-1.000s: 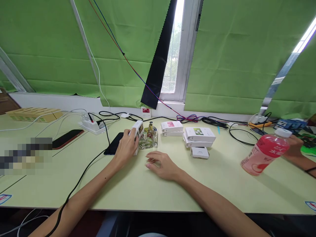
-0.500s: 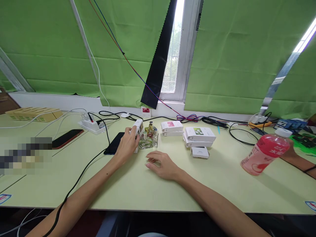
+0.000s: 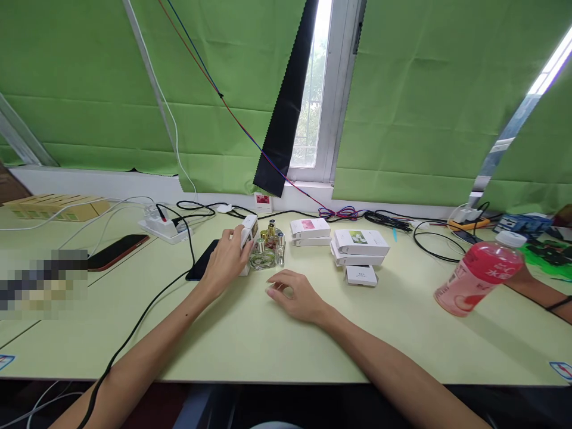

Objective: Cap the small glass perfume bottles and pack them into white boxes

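Note:
My left hand [image 3: 227,261] is closed round a white box [image 3: 248,230] that stands at the left of a cluster of small perfume bottles [image 3: 268,250] with gold and silver caps. Its fingers wrap the box's side. My right hand [image 3: 297,295] rests on the pale green table [image 3: 268,339] just in front of the bottles, fingers loosely curled with nothing in them, not touching the bottles. A black phone [image 3: 203,267] lies partly under my left hand's wrist side.
White flat boxes [image 3: 360,245] are stacked right of the bottles, with more [image 3: 310,231] behind. A pink drink bottle [image 3: 480,271] leans at the right, by another person's forearm [image 3: 540,291]. A power strip [image 3: 163,226], cables, a red-edged phone [image 3: 117,250] and yellow boxes [image 3: 58,207] lie at left.
My left hand has shifted slightly on the white box, fingers reaching higher up it. My right hand has crept a little toward the bottles. The other person's hand at right drew back.

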Motion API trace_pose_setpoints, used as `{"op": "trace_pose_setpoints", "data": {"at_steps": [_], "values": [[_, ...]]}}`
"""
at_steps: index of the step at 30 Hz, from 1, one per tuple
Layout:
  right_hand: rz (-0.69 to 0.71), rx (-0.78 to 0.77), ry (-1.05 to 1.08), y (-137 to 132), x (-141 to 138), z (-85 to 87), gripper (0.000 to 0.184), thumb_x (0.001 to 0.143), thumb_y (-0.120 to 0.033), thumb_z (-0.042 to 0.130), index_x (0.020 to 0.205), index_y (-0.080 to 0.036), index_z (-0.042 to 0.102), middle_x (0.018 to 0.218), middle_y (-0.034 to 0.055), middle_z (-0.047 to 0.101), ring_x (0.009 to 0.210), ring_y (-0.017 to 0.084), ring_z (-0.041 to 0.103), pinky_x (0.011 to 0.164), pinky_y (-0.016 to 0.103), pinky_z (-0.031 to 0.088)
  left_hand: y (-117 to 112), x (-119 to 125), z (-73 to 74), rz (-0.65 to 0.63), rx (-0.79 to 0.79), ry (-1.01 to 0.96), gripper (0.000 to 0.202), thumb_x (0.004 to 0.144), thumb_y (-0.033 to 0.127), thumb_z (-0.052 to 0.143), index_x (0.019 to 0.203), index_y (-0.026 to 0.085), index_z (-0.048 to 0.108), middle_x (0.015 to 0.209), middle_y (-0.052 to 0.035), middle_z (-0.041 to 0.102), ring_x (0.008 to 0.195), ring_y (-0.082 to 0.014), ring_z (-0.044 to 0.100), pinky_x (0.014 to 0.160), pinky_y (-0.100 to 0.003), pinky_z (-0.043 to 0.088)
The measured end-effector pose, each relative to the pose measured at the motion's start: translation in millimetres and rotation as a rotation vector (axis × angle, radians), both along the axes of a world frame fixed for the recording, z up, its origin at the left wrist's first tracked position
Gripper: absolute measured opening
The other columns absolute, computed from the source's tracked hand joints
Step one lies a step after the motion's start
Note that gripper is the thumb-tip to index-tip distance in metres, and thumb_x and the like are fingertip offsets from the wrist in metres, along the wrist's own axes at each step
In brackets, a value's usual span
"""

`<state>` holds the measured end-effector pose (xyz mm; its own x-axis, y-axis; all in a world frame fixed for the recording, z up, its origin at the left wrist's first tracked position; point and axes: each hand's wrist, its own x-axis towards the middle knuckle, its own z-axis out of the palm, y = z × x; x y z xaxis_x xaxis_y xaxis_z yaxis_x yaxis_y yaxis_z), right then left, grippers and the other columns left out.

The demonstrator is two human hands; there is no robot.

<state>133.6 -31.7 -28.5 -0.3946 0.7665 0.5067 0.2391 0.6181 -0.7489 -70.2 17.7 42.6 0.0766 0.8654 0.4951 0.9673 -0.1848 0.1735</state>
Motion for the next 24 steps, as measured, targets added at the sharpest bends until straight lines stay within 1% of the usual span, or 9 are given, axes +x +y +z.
{"op": "trace_pose_setpoints", "data": {"at_steps": [2, 4, 6, 8, 11, 14, 16, 21, 24], "values": [[-0.042, 0.014, 0.005, 2.4, 1.1, 0.8, 0.02, 0.093, -0.032, 0.063, 0.102, -0.018, 0.074, 0.097, 0.0069, 0.071, 0.079, 0.016, 0.068, 0.076, 0.03, 0.058, -9.1, 5.3, 6.0, 0.045, 0.088, 0.058, 0.045, 0.101, 0.038, 0.044, 0.139, 0.015, 0.05, 0.129, -0.022, 0.056, 0.112, -0.037, 0.059, 0.089, -0.047, 0.05], [-0.079, 0.032, 0.012, 5.6, 2.3, 0.9, 0.018, 0.094, -0.031, 0.06, 0.096, -0.019, 0.074, 0.09, 0.0052, 0.07, 0.077, 0.015, 0.066, 0.072, 0.028, 0.056, -18.1, 14.2, 12.6, 0.057, 0.222, 0.069, 0.043, 0.101, 0.037, 0.045, 0.136, 0.015, 0.054, 0.133, -0.0223, 0.053, 0.121, -0.0401, 0.051, 0.095, -0.052, 0.046], [-0.114, 0.056, 0.023, 9.6, 3.9, -0.1, 0.019, 0.095, -0.03, 0.058, 0.09, -0.019, 0.072, 0.084, 0.004, 0.068, 0.074, 0.015, 0.063, 0.069, 0.027, 0.054, -23.9, 26.7, 17.7, -0.059, 0.302, 0.042, 0.037, 0.101, 0.034, 0.044, 0.131, 0.015, 0.057, 0.128, -0.0192, 0.056, 0.121, -0.0366, 0.05, 0.1, -0.048, 0.045], [-0.151, 0.088, 0.04, 14.3, 6.0, -2.0, 0.019, 0.095, -0.029, 0.056, 0.088, -0.019, 0.071, 0.081, 0.0038, 0.067, 0.072, 0.015, 0.061, 0.067, 0.027, 0.052, -24.1, 41.8, 18.7, -0.179, 0.309, 0.002, 0.032, 0.101, 0.031, 0.046, 0.124, 0.015, 0.06, 0.122, -0.0168, 0.059, 0.116, -0.0322, 0.053, 0.097, -0.043, 0.047], [-0.21, 0.093, 0.053, 22.2, 10.2, -5.4, 0.021, 0.094, -0.028, 0.055, 0.085, -0.019, 0.071, 0.078, 0.0041, 0.067, 0.068, 0.015, 0.059, 0.063, 0.027, 0.049, -14.9, 63.5, 10.2, -0.304, 0.21, -0.055, 0.026, 0.1, 0.027, 0.044, 0.12, 0.019, 0.059, 0.119, -0.0125, 0.06, 0.103, -0.0248, 0.061, 0.087, -0.036, 0.051], [-0.248, 0.086, 0.044, 30.0, 15.2, -8.1, 0.022, 0.094, -0.029, 0.054, 0.084, -0.019, 0.071, 0.078, 0.0042, 0.068, 0.066, 0.015, 0.058, 0.064, 0.028, 0.049, -5.2, 75.8, -5.8, -0.285, 0.118, -0.06, 0.029, 0.1, 0.027, 0.044, 0.124, 0.02, 0.057, 0.127, -0.013, 0.057, 0.084, -0.0206, 0.065, 0.069, -0.033, 0.051], [-0.273, 0.093, 0.041, 35.0, 18.5, -9.2, 0.021, 0.093, -0.028, 0.054, 0.084, -0.018, 0.071, 0.079, 0.005, 0.07, 0.068, 0.016, 0.06, 0.064, 0.028, 0.05, -3.1, 77.4, -16.0, -0.277, 0.097, -0.06, 0.033, 0.099, 0.027, 0.045, 0.13, 0.02, 0.054, 0.137, -0.0147, 0.053, 0.084, -0.0207, 0.066, 0.065, -0.032, 0.051], [-0.336, 0.091, 0.038, 45.6, 27.0, -8.9, 0.022, 0.092, -0.028, 0.053, 0.084, -0.018, 0.071, 0.08, 0.0052, 0.072, 0.065, 0.015, 0.058, 0.064, 0.027, 0.049, -6.8, 72.3, -30.2, -0.292, 0.039, -0.109, 0.049, 0.097, 0.028, 0.048, 0.145, 0.023, 0.044, 0.154, -0.0182, 0.04, 0.087, -0.0221, 0.069, 0.071, -0.036, 0.055], [-0.355, 0.079, 0.038, 50.1, 32.6, -8.0, 0.021, 0.09, -0.027, 0.053, 0.082, -0.018, 0.071, 0.077, 0.004, 0.071, 0.064, 0.014, 0.058, 0.064, 0.027, 0.047, -6.4, 72.0, -34.7, -0.306, -0.02, -0.118, 0.054, 0.096, 0.027, 0.051, 0.149, 0.025, 0.041, 0.159, -0.0194, 0.033, 0.1, -0.027, 0.069, 0.081, -0.041, 0.057]]}}
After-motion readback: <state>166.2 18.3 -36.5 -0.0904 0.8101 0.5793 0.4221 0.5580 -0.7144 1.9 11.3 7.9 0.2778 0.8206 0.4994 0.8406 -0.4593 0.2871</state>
